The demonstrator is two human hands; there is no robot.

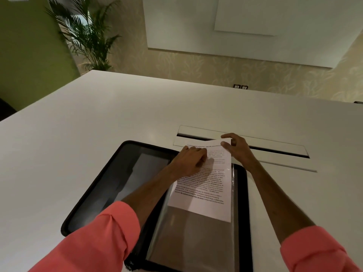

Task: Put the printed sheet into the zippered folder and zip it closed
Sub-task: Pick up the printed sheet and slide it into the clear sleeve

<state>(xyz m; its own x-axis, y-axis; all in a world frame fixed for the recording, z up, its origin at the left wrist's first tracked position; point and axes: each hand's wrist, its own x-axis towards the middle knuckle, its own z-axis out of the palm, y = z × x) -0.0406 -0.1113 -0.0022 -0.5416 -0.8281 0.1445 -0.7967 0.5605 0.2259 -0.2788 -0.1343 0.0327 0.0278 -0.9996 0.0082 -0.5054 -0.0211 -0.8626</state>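
A black zippered folder (98, 185) lies spread open on the white table (98, 114). Its right half carries clear plastic sleeves (192, 238). The printed sheet (206, 189) sits partway down in a sleeve, its upper part sticking out past the folder's far edge. My left hand (188, 160) lies on the sheet's upper left with the fingers curled on the paper. My right hand (237, 148) pinches the sheet's top right corner between thumb and fingers. Both forearms come out of coral-pink sleeves.
A long cable slot with a hinged lid (275, 150) is set into the table just beyond the folder. A potted palm (88, 32) stands by the green wall at the far left. Wall sockets (240, 86) sit behind the table's far edge.
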